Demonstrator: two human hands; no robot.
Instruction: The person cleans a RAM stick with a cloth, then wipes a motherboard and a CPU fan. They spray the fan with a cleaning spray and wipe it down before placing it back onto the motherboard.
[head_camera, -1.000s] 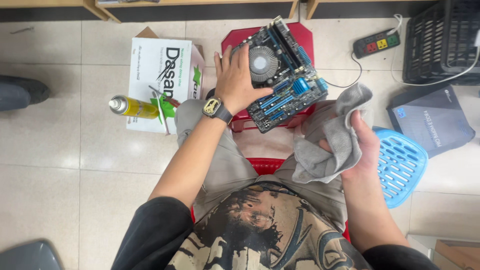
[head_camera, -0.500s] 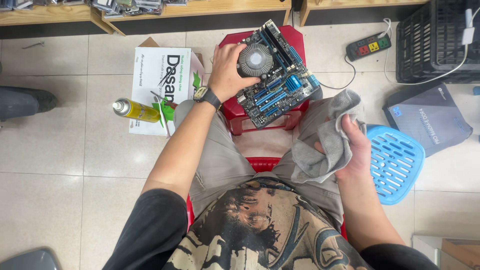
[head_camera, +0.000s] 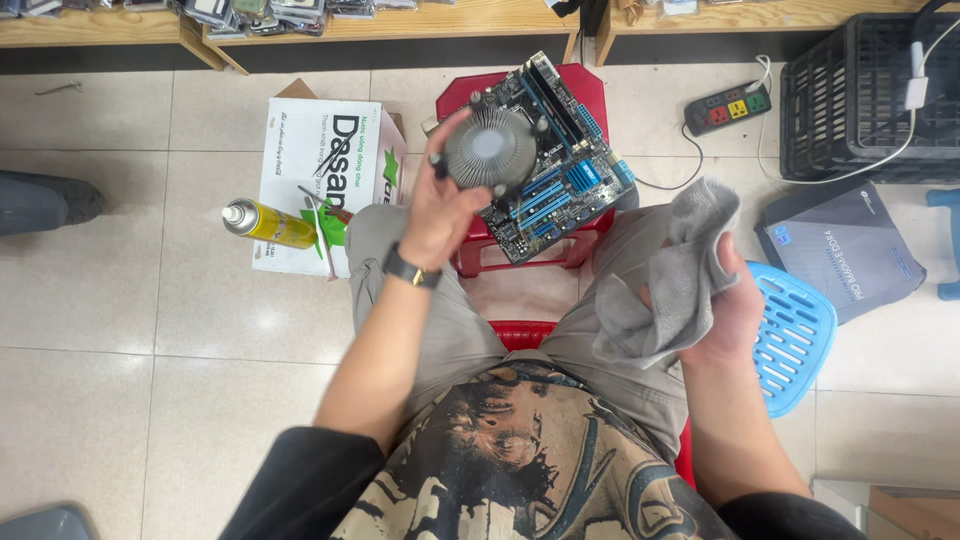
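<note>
Right hand (head_camera: 725, 310), nearest the body over the right thigh, had its fingers clenched round a crumpled grey cloth (head_camera: 665, 280). That grip matched half a second earlier. Blue slotted plastic seat (head_camera: 800, 335) lay on the floor just beside it.

Left hand (head_camera: 440, 215), black wristwatch on the wrist, had its fingers closed on the edge of a round finned metal cooler with a fan (head_camera: 490, 148). Earlier that hand lay flat on the board; now the cooler was tilted up off the green-and-blue motherboard (head_camera: 565, 175), fins facing the camera.

Motherboard sat on the red plastic stool (head_camera: 520, 250) as before, skewed across its top.

Further left on the tiled floor: yellow spray can (head_camera: 268, 224) lying against a white cardboard box (head_camera: 315, 170). Further right: black power strip (head_camera: 727, 108) and a black crate (head_camera: 865, 95).
</note>
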